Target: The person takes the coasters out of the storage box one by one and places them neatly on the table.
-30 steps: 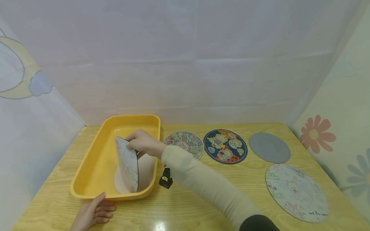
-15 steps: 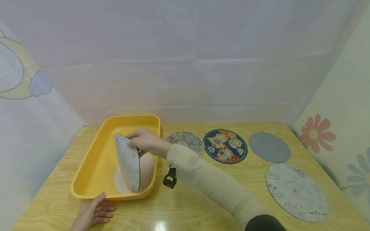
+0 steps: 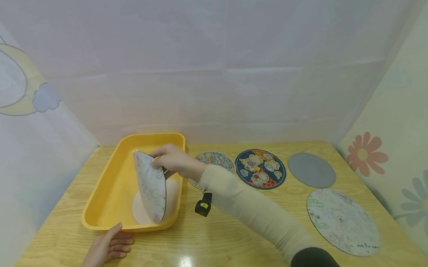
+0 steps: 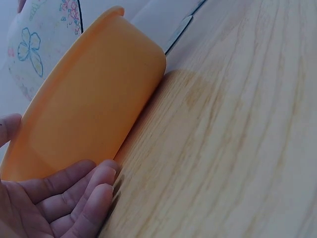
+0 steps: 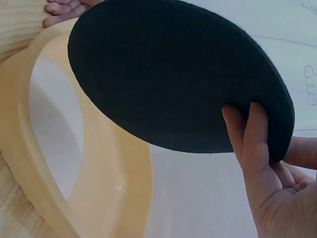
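My right hand (image 3: 173, 158) pinches the upper edge of a round mat (image 3: 152, 188) with pale, drawn-on patterns. It stands steeply tilted inside the yellow tub (image 3: 110, 186). From the right wrist view its dark underside (image 5: 178, 74) shows, thumb on one face and fingers on the other. Beneath it a plain pale disc (image 3: 171, 195) lies in the tub, partly hidden by the mat. At the tub's near corner my left hand (image 3: 109, 245) holds on, thumb over the rim and the other fingers curled by the outer wall (image 4: 94, 99).
To the tub's right, on the wooden table (image 3: 222, 236), lie a colourful round mat (image 3: 215, 159), a navy and red one (image 3: 261, 169), a plain grey one (image 3: 311, 170) and a larger drawn-on one (image 3: 343, 223). Pale cloth walls (image 3: 212, 97) stand around.
My right hand has moved slightly up and to the right, taking the mat's upper edge with it; the mat now shows more of its drawn face. My left hand has stayed at the tub's corner.
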Available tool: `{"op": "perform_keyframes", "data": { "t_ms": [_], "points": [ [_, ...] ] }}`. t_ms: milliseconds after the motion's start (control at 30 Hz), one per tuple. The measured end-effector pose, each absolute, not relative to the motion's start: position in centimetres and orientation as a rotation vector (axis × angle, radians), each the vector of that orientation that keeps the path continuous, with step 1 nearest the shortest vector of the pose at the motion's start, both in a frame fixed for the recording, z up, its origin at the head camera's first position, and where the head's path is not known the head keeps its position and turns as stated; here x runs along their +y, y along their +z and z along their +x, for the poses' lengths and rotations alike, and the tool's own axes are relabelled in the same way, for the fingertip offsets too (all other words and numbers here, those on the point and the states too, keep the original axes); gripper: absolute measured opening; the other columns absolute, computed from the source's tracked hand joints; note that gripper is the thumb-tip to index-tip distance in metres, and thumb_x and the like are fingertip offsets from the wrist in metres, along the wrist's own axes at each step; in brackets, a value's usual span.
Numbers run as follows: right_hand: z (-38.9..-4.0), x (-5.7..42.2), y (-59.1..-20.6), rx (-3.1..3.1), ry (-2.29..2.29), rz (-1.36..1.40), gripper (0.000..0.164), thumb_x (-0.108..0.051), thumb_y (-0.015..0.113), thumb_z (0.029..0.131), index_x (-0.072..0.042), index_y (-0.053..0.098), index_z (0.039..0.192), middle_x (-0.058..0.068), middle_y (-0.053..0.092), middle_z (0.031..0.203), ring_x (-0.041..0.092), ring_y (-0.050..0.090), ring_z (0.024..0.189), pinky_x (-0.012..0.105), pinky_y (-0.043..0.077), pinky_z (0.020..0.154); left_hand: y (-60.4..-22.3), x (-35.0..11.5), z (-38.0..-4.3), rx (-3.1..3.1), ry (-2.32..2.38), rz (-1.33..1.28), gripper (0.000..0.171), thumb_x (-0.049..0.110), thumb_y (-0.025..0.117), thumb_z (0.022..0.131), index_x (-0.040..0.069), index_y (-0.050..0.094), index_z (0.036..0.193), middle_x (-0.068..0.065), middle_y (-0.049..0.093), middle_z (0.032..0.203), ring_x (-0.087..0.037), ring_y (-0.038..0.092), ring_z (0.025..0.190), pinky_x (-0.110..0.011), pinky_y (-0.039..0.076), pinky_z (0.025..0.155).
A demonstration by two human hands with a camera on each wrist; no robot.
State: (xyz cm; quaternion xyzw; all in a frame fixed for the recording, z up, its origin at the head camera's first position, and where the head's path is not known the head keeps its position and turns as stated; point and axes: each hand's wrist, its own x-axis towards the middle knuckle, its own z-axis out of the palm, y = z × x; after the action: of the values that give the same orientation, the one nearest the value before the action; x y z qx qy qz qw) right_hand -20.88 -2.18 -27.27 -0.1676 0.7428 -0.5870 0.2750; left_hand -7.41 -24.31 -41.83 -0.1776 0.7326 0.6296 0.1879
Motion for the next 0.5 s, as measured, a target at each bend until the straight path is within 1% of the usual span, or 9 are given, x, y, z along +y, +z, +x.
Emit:
{"op": "perform_keyframes", "data": {
  "t_ms": [167, 500],
  "points": [
    [-20.7, -1.5, -27.0, 1.989, -1.604, -0.439, 0.029, 0.001, 0.053, 0.089, 0.001, 0.06, 0.117, 0.012, 0.065, 0.08, 0.019, 0.062, 0.062, 0.031, 0.055, 0.055, -41.8, -24.3, -7.4, 2.066, 1.766, -0.498, 0.072, 0.052, 0.036, 0.094, -0.015, 0.055, 0.109, -0.009, 0.067, 0.088, -0.022, 0.064, 0.077, -0.034, 0.054, 0.068],
    [-20.2, -0.4, -26.3, 1.941, -1.665, -0.441, 0.032, 0.001, 0.052, 0.09, 0.001, 0.057, 0.121, 0.013, 0.065, 0.089, 0.02, 0.063, 0.068, 0.033, 0.055, 0.059, -41.8, -24.3, -7.4, 2.063, 1.784, -0.491, 0.07, 0.05, 0.036, 0.095, -0.015, 0.056, 0.109, -0.01, 0.067, 0.088, -0.021, 0.064, 0.076, -0.034, 0.054, 0.067]
  ]
}}
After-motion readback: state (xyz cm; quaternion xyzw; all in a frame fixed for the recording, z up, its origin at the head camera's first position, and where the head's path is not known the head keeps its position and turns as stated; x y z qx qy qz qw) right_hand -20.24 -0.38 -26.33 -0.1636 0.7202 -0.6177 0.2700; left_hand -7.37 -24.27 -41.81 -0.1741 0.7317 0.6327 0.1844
